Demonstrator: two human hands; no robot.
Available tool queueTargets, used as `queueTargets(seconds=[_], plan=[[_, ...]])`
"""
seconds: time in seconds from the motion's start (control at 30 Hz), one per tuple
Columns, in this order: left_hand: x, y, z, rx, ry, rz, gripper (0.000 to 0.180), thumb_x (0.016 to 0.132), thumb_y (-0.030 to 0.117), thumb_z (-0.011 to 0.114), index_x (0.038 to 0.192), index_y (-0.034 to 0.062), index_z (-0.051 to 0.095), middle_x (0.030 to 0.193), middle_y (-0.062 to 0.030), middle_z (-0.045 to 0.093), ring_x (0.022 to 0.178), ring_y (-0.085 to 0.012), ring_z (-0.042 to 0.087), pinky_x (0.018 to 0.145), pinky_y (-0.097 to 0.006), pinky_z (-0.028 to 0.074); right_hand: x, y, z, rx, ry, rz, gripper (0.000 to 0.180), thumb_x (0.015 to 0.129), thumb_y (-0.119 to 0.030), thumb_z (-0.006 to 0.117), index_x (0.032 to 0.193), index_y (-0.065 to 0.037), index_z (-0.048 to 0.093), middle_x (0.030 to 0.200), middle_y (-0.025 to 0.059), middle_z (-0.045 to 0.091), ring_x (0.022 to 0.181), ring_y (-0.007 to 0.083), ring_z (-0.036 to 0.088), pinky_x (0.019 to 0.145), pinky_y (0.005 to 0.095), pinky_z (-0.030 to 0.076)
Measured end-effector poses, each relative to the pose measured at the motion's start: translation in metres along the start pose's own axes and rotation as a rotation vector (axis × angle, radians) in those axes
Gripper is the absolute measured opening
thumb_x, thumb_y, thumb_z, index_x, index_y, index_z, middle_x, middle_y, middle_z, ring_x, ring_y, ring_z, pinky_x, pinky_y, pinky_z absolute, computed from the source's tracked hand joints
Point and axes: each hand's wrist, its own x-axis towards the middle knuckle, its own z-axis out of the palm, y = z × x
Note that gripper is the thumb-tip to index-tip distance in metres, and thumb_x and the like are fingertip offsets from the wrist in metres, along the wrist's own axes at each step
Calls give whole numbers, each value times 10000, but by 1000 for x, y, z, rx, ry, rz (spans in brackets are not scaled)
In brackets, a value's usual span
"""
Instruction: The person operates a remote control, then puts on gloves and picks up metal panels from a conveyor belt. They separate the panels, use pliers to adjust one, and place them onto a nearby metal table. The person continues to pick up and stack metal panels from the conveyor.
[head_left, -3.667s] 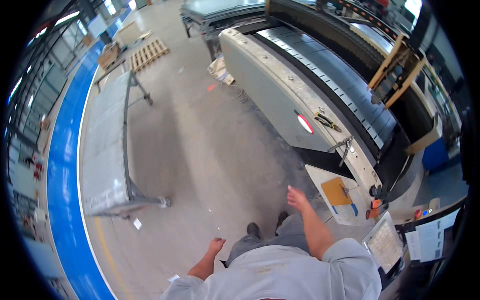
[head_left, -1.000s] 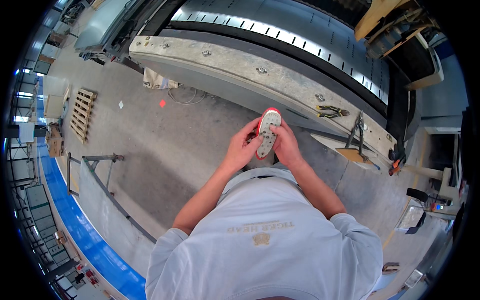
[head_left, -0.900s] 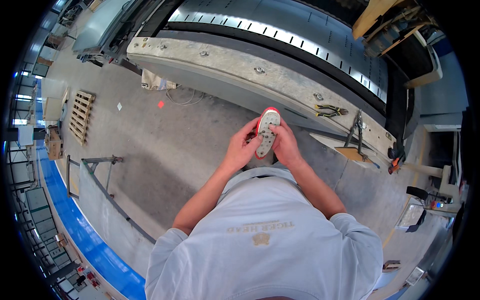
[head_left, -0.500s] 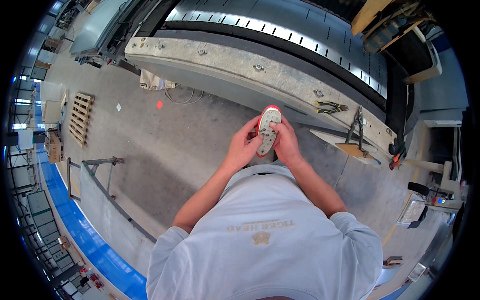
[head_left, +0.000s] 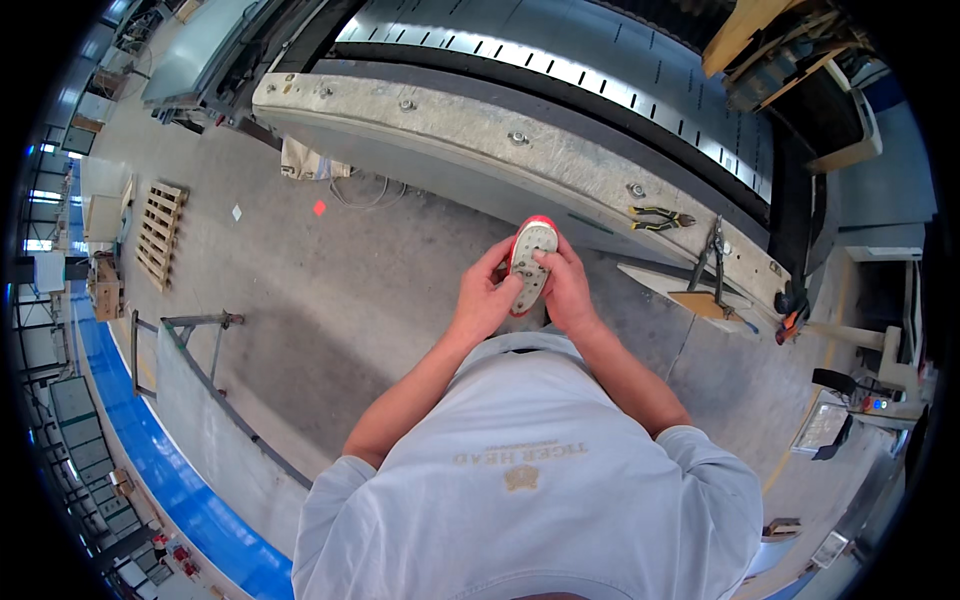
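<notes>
Pale ledge [head_left: 440, 120] (scuffed): yellow-black pliers [head_left: 676, 219]. Grey floor [head_left: 330, 320]: wooden pallet [head_left: 159, 236].

Two hands [head_left: 487, 298], one red-rimmed handset [head_left: 527, 250], two plier-like tools [head_left: 673, 219], one wooden pallet [head_left: 160, 236]

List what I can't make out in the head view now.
Red-edged handset: head view, far side turned away.
Left hand, right hand: head view, some fingers hidden behind the handset.
Buttons: head view, markings too small.
Slotted metal sheet: head view, cut off by top edge.
</notes>
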Motion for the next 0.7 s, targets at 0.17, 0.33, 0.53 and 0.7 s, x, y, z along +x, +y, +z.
queueTargets(seconds=[0.17, 0.33, 0.53, 0.7], plan=[[-2, -4, 2, -21, 20, 12, 569, 878, -33, 549, 1444, 25, 553, 1227, -91, 671, 1031, -141, 661, 897, -304, 548, -2, 1, 3, 13, 11, 6, 456, 942, -130, 547, 1392, -50, 552, 1218, 57, 634, 1070, 155, 636, 881, 316, 546], [-5, -2, 2, 3, 28, -18, 562, 881, -28, 552, 1441, 22, 556, 1185, -78, 679, 987, -127, 661, 863, -287, 547, -3, 3, 1, -12, 21, 8, 432, 942, -134, 559, 1366, -51, 565, 1187, 48, 642, 1051, 145, 636, 869, 309, 544], [-8, -2, 1, -2, 32, 8, 540, 908, -11, 563, 1447, 19, 549, 1200, -81, 680, 979, -113, 657, 852, -275, 542, -2, 6, 1, -5, 21, -3, 450, 940, -125, 562, 1386, -60, 559, 1199, 51, 646, 1066, 153, 642, 889, 317, 542], [-7, 2, -2, -26, -4, -39, 538, 925, -2, 569, 1461, 15, 531, 1237, -87, 675, 1033, -124, 652, 902, -286, 533, -4, 2, 3, -14, 17, 57, 455, 957, -129, 549, 1407, -60, 537, 1221, 48, 635, 1084, 157, 637, 901, 322, 542]])
